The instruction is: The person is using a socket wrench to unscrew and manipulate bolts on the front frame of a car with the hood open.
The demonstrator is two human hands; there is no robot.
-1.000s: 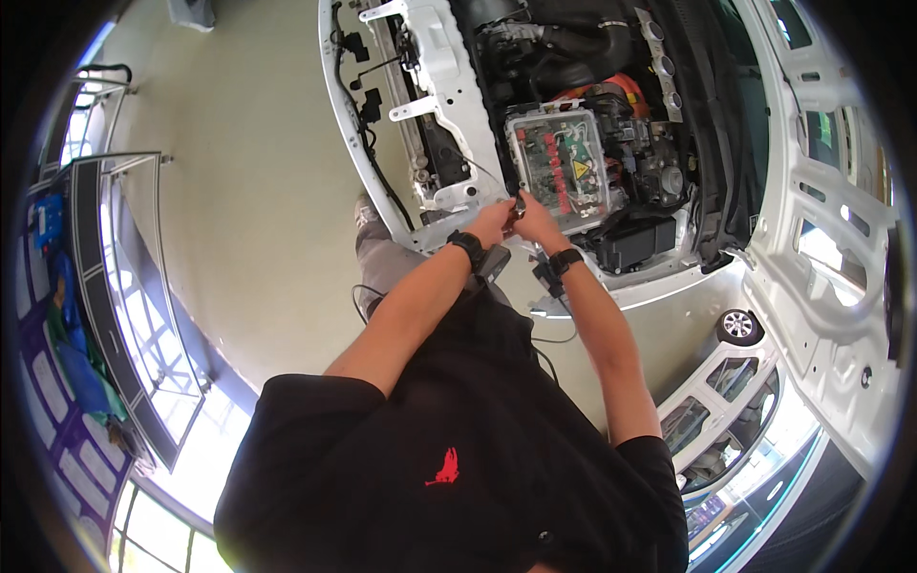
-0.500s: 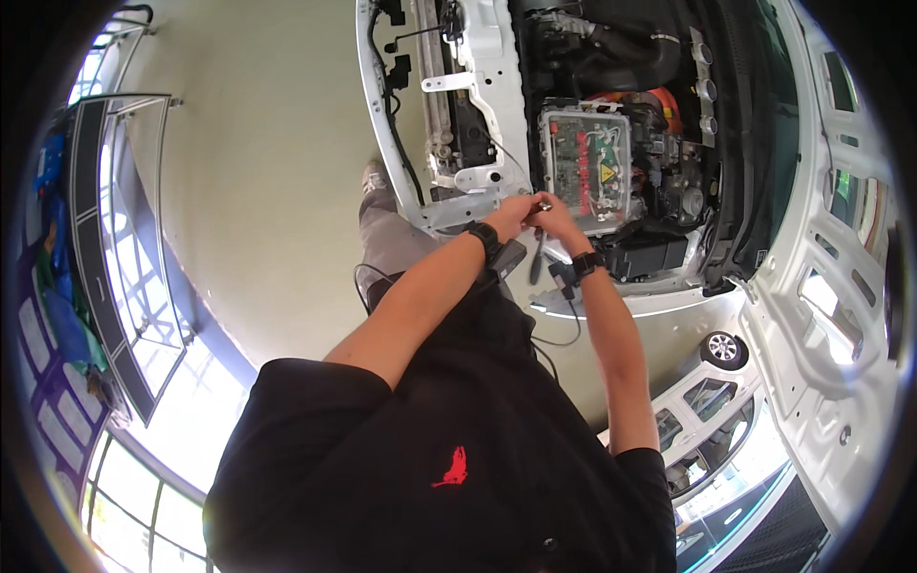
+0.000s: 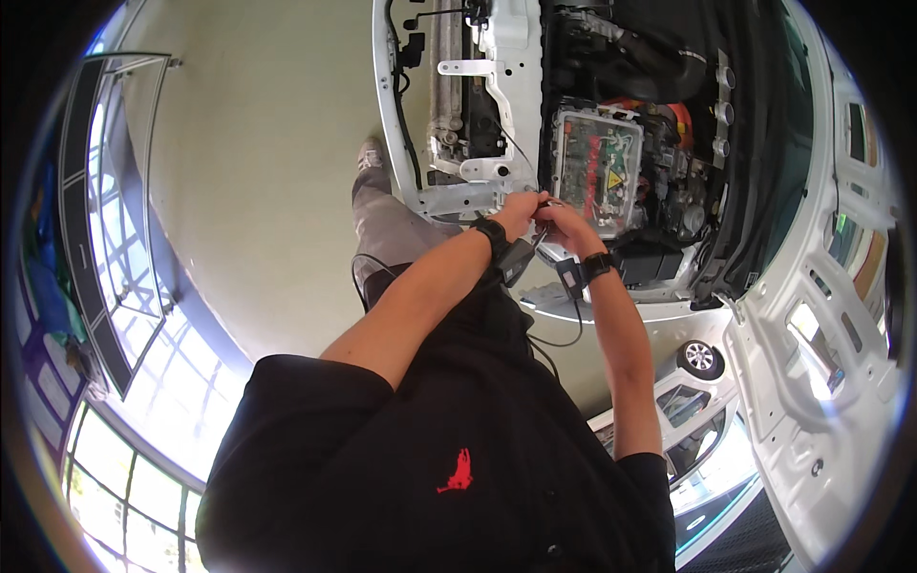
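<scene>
My left hand (image 3: 521,210) and my right hand (image 3: 565,225) meet at the front edge of an open engine bay, fingers closed and almost touching. Between them is a slim hand tool (image 3: 542,235), dark with a metal part. Its exact kind is hard to make out, since the fingers cover most of it. Just beyond my right hand lies an opened power electronics box (image 3: 626,216), its pale rim around a green circuit board (image 3: 623,153) with red parts and a yellow warning triangle. The white front crossmember (image 3: 521,105) of the car runs beyond my left hand.
Black hoses (image 3: 659,67) and orange cables (image 3: 680,122) lie beyond the box. A raised white hood panel (image 3: 793,382) stands at the right. Cabled small boxes (image 3: 570,277) hang at my wrists. Another white car (image 3: 683,411) is lower right; a framed rack (image 3: 84,220) stands left.
The view has shifted, so the car sits slightly further right and lower. Both hands remain together, and the tool has turned, its dark handle now less visible below the fingers.
</scene>
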